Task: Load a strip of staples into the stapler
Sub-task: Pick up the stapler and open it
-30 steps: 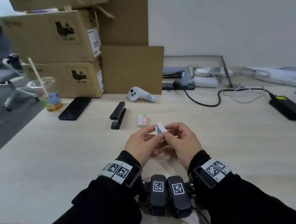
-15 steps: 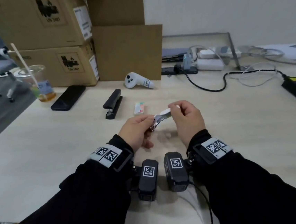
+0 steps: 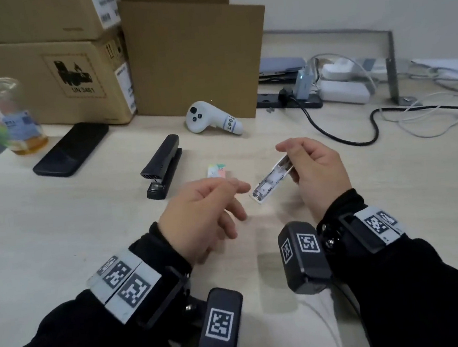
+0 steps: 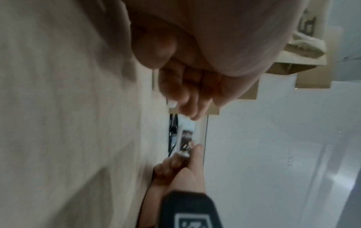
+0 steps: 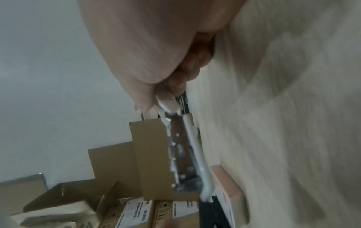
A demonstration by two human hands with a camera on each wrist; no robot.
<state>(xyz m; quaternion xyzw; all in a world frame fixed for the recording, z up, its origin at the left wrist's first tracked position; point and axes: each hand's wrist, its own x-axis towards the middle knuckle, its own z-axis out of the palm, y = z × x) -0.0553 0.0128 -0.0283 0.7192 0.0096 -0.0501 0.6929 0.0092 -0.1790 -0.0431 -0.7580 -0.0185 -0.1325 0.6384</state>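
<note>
My right hand [image 3: 290, 156] grips the back end of a small white stapler [image 3: 270, 179] above the table. It is hinged open, and its metal channel [image 5: 178, 148] faces up and toward my left hand. My left hand [image 3: 234, 186] hovers just left of the stapler's front tip without touching it. Its fingers are loosely curled, and I see nothing between them in the left wrist view either. A small staple box [image 3: 216, 171] lies on the table just beyond my left hand. A black stapler [image 3: 162, 165], closed, lies left of the box.
A white controller [image 3: 211, 117], a black phone [image 3: 71, 149] and a plastic cup [image 3: 12, 115] with a straw sit farther back. Cardboard boxes [image 3: 53, 75] line the rear left. Cables [image 3: 344, 134] and a power strip [image 3: 288, 102] occupy the rear right.
Half a second ago both hands held the white stapler. My left hand has let go of its front end, and my right hand has carried the open stapler to the right.
</note>
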